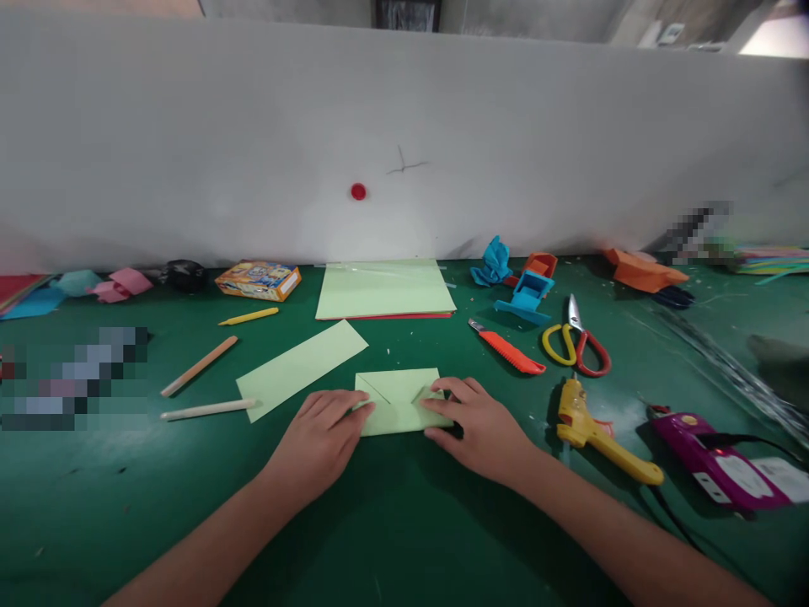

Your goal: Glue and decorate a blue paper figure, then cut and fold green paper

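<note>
A pale green sheet of folded paper (399, 419) lies on the green table in front of me, with diagonal fold lines at its upper corners. My left hand (329, 432) grips its left edge, thumb and forefinger close together. At the right end, my right hand (480, 428) has its fingers curled onto the paper, fingertips pressing near the right fold and the thumb at the lower edge. Part of the right end is hidden under those fingers. A loose pale green strip (302, 369) rests to the upper left, the tip of a whitish stick (208, 410) over its corner.
Behind lies a stack of green sheets (385, 291). To the right are a red cutter knife (511, 351), scissors (575, 337), a yellow glue gun (600, 438) and a purple device (720, 459) with cords. A brown stick (200, 366) and small box (259, 280) lie left. A white panel (253, 143) stands behind.
</note>
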A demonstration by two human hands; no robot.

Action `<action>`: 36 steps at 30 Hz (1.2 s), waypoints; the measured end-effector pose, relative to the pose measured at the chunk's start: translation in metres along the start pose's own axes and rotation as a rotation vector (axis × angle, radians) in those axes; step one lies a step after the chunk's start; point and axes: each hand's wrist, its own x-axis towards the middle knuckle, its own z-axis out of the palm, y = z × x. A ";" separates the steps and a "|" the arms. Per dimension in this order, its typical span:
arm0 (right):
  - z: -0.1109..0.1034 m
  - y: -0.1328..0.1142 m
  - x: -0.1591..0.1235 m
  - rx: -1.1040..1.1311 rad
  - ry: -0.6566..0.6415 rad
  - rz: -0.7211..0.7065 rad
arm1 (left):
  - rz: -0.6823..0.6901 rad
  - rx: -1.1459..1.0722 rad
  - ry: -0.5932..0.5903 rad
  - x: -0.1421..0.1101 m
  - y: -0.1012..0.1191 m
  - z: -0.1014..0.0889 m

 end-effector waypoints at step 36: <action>0.000 -0.004 -0.002 -0.093 -0.036 -0.029 | 0.117 -0.137 -0.377 -0.006 0.005 0.007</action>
